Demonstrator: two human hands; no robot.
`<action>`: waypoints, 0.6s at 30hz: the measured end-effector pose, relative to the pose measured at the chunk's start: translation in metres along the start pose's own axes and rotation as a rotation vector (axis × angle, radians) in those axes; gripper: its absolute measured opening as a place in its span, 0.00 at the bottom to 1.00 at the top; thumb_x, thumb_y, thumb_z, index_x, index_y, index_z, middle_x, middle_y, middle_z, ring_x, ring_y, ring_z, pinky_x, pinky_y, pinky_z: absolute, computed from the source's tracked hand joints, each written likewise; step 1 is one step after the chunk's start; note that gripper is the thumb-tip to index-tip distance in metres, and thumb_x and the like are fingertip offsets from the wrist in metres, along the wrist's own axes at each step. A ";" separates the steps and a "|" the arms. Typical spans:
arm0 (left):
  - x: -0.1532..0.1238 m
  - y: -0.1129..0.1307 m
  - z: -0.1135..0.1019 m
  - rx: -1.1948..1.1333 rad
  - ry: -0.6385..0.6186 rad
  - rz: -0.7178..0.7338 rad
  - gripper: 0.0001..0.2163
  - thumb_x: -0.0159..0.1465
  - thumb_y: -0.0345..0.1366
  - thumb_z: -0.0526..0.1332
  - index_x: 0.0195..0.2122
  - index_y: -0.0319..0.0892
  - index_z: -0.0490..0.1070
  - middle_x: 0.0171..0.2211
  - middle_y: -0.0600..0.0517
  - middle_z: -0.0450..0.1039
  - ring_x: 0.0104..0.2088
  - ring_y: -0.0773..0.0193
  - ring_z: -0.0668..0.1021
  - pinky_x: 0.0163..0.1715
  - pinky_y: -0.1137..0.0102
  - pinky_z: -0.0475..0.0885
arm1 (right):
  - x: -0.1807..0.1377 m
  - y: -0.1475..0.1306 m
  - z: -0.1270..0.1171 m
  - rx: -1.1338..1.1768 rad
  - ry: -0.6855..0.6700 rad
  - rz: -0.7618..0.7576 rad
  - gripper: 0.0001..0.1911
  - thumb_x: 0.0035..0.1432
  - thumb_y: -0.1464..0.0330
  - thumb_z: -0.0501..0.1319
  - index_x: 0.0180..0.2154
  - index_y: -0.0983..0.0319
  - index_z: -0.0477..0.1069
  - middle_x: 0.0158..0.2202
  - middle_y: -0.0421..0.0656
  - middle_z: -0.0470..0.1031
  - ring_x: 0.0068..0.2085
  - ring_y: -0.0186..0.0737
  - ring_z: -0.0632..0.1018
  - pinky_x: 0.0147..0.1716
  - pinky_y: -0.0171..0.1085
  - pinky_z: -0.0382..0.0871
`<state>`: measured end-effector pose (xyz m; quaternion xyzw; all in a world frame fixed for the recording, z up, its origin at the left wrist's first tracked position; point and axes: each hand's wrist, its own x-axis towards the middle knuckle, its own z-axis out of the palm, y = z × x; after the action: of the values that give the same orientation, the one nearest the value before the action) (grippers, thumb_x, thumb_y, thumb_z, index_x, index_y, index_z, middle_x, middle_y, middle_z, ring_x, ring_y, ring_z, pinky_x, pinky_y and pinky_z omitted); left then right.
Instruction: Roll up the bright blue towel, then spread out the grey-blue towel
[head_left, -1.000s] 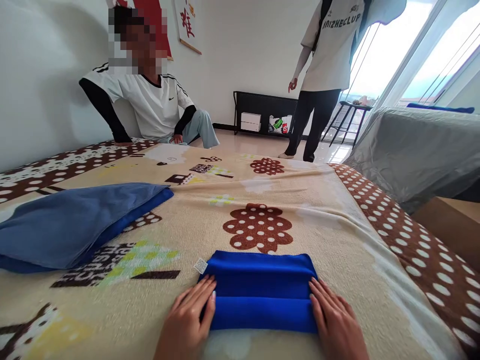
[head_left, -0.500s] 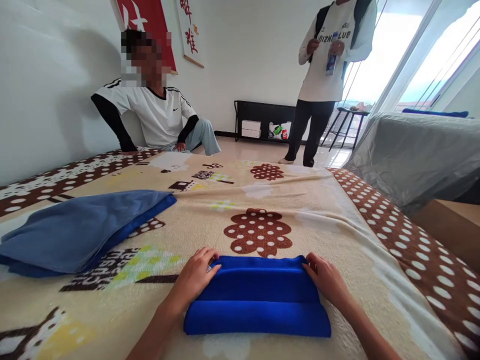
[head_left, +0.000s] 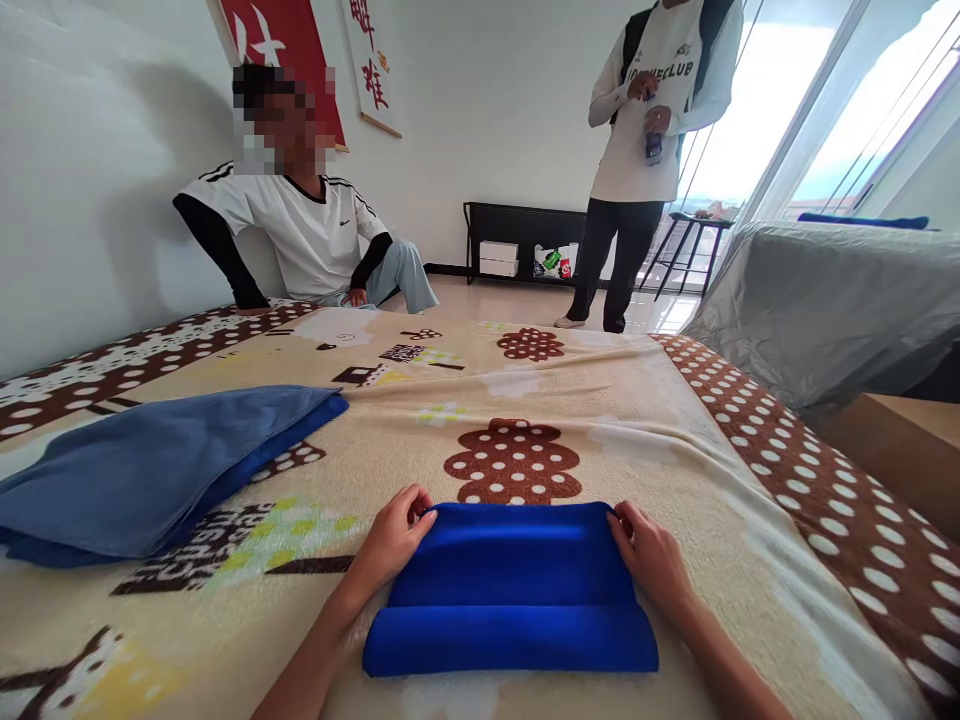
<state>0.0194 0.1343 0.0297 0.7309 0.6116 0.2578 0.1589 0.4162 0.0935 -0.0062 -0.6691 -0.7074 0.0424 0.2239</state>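
A bright blue cloth (head_left: pixel 514 585), folded into a rectangle with a thick fold along its near side, lies on the patterned blanket (head_left: pixel 405 450). My left hand (head_left: pixel 397 535) pinches its far left corner between thumb and fingers. At the far right corner my right hand (head_left: pixel 646 545) does the same. The far edge between the hands looks smooth and slightly raised. Over to the left lies a loose pile of greyish-blue cloth (head_left: pixel 165 460) with brighter blue cloth showing beneath it, apart from both hands.
A person (head_left: pixel 300 230) sits at the bed's far left edge. Another person (head_left: pixel 637 130) stands beyond the bed, holding a bottle (head_left: pixel 653 140). A black shelf (head_left: pixel 525 215) stands by the back wall. At right are a plastic-covered piece of furniture (head_left: pixel 810 300) and a cardboard box (head_left: pixel 907 440).
The far edge of the blue cloth has been turned and smoothed, so the narrow strip along it no longer shows. Both hands keep hold of its corners. The standing person's hands have come together at the bottle.
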 end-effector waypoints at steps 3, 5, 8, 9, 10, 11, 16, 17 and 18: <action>-0.002 -0.002 0.004 0.081 0.106 0.007 0.09 0.66 0.40 0.52 0.37 0.43 0.69 0.37 0.48 0.74 0.40 0.57 0.76 0.42 0.63 0.71 | 0.001 0.000 -0.001 -0.031 0.020 -0.006 0.20 0.71 0.56 0.45 0.38 0.60 0.69 0.35 0.46 0.76 0.38 0.45 0.77 0.39 0.42 0.67; -0.006 0.001 0.005 0.150 0.153 0.031 0.12 0.68 0.38 0.50 0.44 0.41 0.71 0.45 0.42 0.73 0.49 0.51 0.74 0.50 0.56 0.68 | 0.002 -0.005 -0.006 -0.053 0.030 -0.024 0.23 0.71 0.57 0.44 0.44 0.63 0.71 0.41 0.52 0.76 0.44 0.51 0.77 0.45 0.49 0.67; -0.011 0.013 0.004 0.215 0.084 0.183 0.18 0.70 0.38 0.49 0.58 0.44 0.67 0.59 0.41 0.68 0.61 0.51 0.68 0.59 0.53 0.61 | 0.001 -0.022 -0.016 -0.043 -0.040 -0.171 0.24 0.71 0.57 0.44 0.56 0.62 0.68 0.56 0.54 0.71 0.58 0.51 0.72 0.57 0.53 0.61; -0.012 0.017 0.004 0.225 0.017 0.266 0.19 0.70 0.40 0.51 0.61 0.48 0.64 0.62 0.44 0.66 0.63 0.54 0.67 0.62 0.56 0.59 | 0.000 -0.029 -0.019 -0.027 -0.098 -0.255 0.24 0.71 0.56 0.46 0.59 0.58 0.66 0.60 0.49 0.69 0.61 0.46 0.69 0.61 0.49 0.60; -0.013 0.021 0.004 0.232 -0.060 0.350 0.21 0.70 0.43 0.54 0.63 0.53 0.63 0.64 0.48 0.65 0.64 0.58 0.66 0.63 0.60 0.58 | 0.000 -0.036 -0.021 -0.009 -0.165 -0.341 0.23 0.70 0.54 0.48 0.61 0.53 0.64 0.63 0.43 0.66 0.63 0.42 0.67 0.62 0.45 0.59; -0.013 0.023 0.004 0.240 -0.135 0.422 0.23 0.68 0.47 0.57 0.64 0.58 0.61 0.65 0.53 0.64 0.65 0.61 0.66 0.63 0.64 0.58 | -0.001 -0.042 -0.022 0.007 -0.229 -0.417 0.24 0.69 0.53 0.51 0.63 0.47 0.61 0.65 0.38 0.64 0.65 0.37 0.65 0.63 0.41 0.59; -0.013 -0.004 0.002 0.324 -0.199 0.425 0.23 0.69 0.50 0.54 0.65 0.64 0.56 0.66 0.56 0.63 0.65 0.60 0.67 0.63 0.59 0.58 | -0.006 -0.024 -0.022 -0.002 -0.337 -0.437 0.26 0.70 0.52 0.48 0.67 0.43 0.52 0.69 0.36 0.54 0.69 0.41 0.59 0.65 0.52 0.57; -0.017 -0.014 -0.001 0.345 -0.159 0.373 0.22 0.71 0.48 0.52 0.65 0.61 0.57 0.65 0.53 0.64 0.65 0.57 0.67 0.62 0.54 0.58 | -0.010 -0.013 -0.022 -0.014 -0.328 -0.398 0.26 0.71 0.53 0.46 0.67 0.46 0.52 0.69 0.39 0.54 0.69 0.43 0.58 0.64 0.55 0.57; -0.022 -0.024 -0.005 0.364 -0.119 0.319 0.21 0.72 0.45 0.50 0.65 0.58 0.59 0.65 0.50 0.64 0.65 0.54 0.67 0.62 0.50 0.57 | -0.016 -0.001 -0.023 -0.030 -0.305 -0.360 0.26 0.72 0.55 0.44 0.68 0.47 0.52 0.69 0.40 0.54 0.69 0.45 0.58 0.64 0.57 0.57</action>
<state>-0.0054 0.1169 0.0169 0.8486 0.5146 0.1216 0.0176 0.4241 0.0727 0.0112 -0.5214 -0.8414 0.0918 0.1083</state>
